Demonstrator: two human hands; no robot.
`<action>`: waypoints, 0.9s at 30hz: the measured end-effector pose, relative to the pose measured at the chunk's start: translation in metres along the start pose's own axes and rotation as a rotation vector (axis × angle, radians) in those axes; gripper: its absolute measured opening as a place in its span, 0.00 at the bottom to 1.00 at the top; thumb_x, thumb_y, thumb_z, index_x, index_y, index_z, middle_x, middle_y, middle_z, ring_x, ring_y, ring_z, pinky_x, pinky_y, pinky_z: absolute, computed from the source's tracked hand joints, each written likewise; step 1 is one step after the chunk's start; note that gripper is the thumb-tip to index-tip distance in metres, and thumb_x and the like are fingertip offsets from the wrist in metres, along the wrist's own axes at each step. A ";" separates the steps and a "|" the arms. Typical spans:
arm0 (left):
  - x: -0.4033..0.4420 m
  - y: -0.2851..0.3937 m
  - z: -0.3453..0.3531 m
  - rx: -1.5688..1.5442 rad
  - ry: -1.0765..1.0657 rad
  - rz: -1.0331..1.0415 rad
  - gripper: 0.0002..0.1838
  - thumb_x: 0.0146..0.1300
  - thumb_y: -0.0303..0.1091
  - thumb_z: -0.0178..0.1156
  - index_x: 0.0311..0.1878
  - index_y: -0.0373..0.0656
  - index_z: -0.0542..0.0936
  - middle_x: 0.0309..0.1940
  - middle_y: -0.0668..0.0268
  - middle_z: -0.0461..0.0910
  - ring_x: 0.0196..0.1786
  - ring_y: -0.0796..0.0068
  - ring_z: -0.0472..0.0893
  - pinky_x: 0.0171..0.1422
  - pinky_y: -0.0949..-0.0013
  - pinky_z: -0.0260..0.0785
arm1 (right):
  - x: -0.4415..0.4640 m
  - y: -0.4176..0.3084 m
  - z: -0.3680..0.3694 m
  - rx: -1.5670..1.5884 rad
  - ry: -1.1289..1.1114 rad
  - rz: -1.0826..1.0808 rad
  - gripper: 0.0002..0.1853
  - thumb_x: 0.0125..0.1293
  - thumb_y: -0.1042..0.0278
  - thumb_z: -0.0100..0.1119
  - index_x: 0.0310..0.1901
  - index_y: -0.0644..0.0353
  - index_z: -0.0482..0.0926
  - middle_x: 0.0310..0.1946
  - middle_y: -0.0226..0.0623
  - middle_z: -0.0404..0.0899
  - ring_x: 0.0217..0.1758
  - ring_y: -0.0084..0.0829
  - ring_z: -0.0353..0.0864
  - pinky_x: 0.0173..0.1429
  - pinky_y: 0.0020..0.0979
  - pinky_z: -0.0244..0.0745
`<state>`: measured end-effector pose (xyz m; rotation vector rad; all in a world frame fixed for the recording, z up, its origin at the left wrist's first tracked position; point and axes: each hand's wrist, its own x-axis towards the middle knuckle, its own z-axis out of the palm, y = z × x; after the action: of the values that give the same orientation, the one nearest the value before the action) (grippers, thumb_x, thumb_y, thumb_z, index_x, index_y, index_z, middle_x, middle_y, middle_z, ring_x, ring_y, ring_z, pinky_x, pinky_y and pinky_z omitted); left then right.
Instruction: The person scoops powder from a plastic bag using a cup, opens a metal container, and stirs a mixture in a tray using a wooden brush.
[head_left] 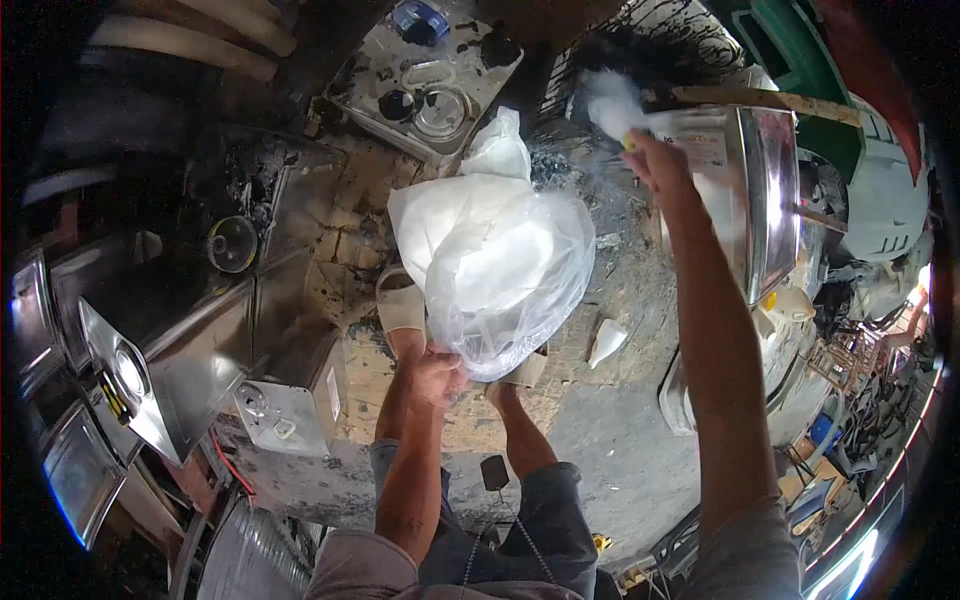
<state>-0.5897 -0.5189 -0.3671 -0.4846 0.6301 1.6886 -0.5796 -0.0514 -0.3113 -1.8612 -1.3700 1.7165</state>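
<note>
A clear plastic bag (470, 345) full of white powder (505, 262) stands open between my feet. My left hand (438, 376) is closed on the bag's near edge. Out to the right, my right hand (660, 163) is closed around a small thing with a yellow end (630, 141). A blurred white patch (612, 103) lies just beyond it; whether that is powder or part of the held thing I cannot tell. Next to that hand is a shiny square metal can (770, 190). A white sack-like piece (498, 150) lies behind the bag.
Several metal cans, one (290, 405) among them, stand to the left. A dirty metal lid or tray (375, 75) with a blue round item (420, 22) lies at the back. A white funnel-like piece (607, 342) lies on the floor. A wooden stick (770, 100) crosses the right-hand can.
</note>
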 end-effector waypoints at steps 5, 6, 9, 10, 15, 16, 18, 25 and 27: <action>0.000 -0.006 -0.018 -0.092 -0.056 -0.001 0.23 0.47 0.31 0.61 0.46 0.28 0.73 0.32 0.54 0.79 0.14 0.71 0.71 0.14 0.72 0.60 | 0.008 -0.039 0.022 -0.203 0.081 -0.078 0.22 0.50 0.56 0.69 0.35 0.70 0.77 0.28 0.41 0.78 0.25 0.29 0.80 0.31 0.21 0.81; -0.001 -0.006 -0.018 -0.095 -0.056 -0.004 0.23 0.47 0.31 0.61 0.46 0.28 0.73 0.32 0.54 0.79 0.14 0.71 0.71 0.14 0.72 0.60 | 0.026 -0.034 0.013 -0.206 0.083 -0.076 0.22 0.50 0.56 0.69 0.35 0.70 0.77 0.28 0.41 0.78 0.25 0.29 0.80 0.31 0.21 0.81; 0.000 -0.003 -0.021 0.003 0.009 0.019 0.23 0.47 0.32 0.61 0.46 0.28 0.73 0.31 0.56 0.79 0.16 0.72 0.72 0.15 0.73 0.61 | 0.015 -0.044 0.009 -0.279 0.135 -0.155 0.22 0.50 0.55 0.69 0.34 0.70 0.77 0.27 0.39 0.79 0.24 0.26 0.80 0.30 0.21 0.81; 0.000 -0.001 -0.025 0.002 -0.039 -0.022 0.24 0.47 0.33 0.62 0.47 0.29 0.73 0.31 0.57 0.79 0.17 0.72 0.73 0.14 0.74 0.60 | 0.029 -0.036 -0.004 -0.284 0.132 -0.146 0.22 0.50 0.55 0.69 0.34 0.70 0.77 0.27 0.39 0.79 0.24 0.26 0.80 0.30 0.21 0.81; -0.024 0.004 0.001 0.090 -0.017 0.083 0.27 0.53 0.39 0.62 0.55 0.38 0.70 0.44 0.64 0.76 0.41 0.76 0.75 0.41 0.72 0.64 | -0.059 -0.032 -0.013 -0.454 -0.088 -0.462 0.19 0.57 0.57 0.64 0.37 0.68 0.77 0.27 0.36 0.78 0.28 0.21 0.80 0.32 0.18 0.77; -0.032 0.010 0.001 0.093 -0.003 0.079 0.27 0.53 0.39 0.62 0.55 0.38 0.70 0.44 0.64 0.76 0.41 0.76 0.75 0.41 0.72 0.64 | -0.089 -0.031 -0.010 -0.225 -0.053 -0.227 0.18 0.58 0.57 0.63 0.37 0.67 0.78 0.27 0.36 0.78 0.30 0.21 0.80 0.35 0.19 0.78; -0.045 0.031 0.000 0.251 0.144 -0.005 0.28 0.56 0.42 0.60 0.59 0.43 0.69 0.50 0.66 0.73 0.50 0.74 0.73 0.50 0.67 0.61 | -0.112 -0.005 -0.023 -0.228 -0.195 -0.233 0.16 0.58 0.58 0.63 0.38 0.66 0.78 0.27 0.36 0.79 0.30 0.22 0.80 0.37 0.22 0.78; 0.019 0.105 0.058 0.691 0.531 -0.069 0.35 0.59 0.50 0.59 0.65 0.42 0.61 0.53 0.63 0.73 0.52 0.71 0.74 0.51 0.66 0.67 | -0.146 0.105 0.015 -0.827 -0.474 -0.530 0.09 0.53 0.70 0.59 0.35 0.64 0.78 0.28 0.46 0.79 0.33 0.35 0.81 0.36 0.34 0.75; 0.049 0.102 0.069 1.070 0.501 0.017 0.33 0.55 0.45 0.65 0.57 0.31 0.67 0.41 0.58 0.78 0.40 0.75 0.77 0.42 0.73 0.68 | -0.118 0.146 0.034 -1.062 -0.472 -0.662 0.07 0.54 0.72 0.57 0.35 0.63 0.77 0.28 0.45 0.78 0.34 0.37 0.80 0.37 0.36 0.75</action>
<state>-0.6977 -0.4518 -0.3300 -0.1017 1.7527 1.0089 -0.5265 -0.2301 -0.3518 -1.0090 -3.0523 1.1413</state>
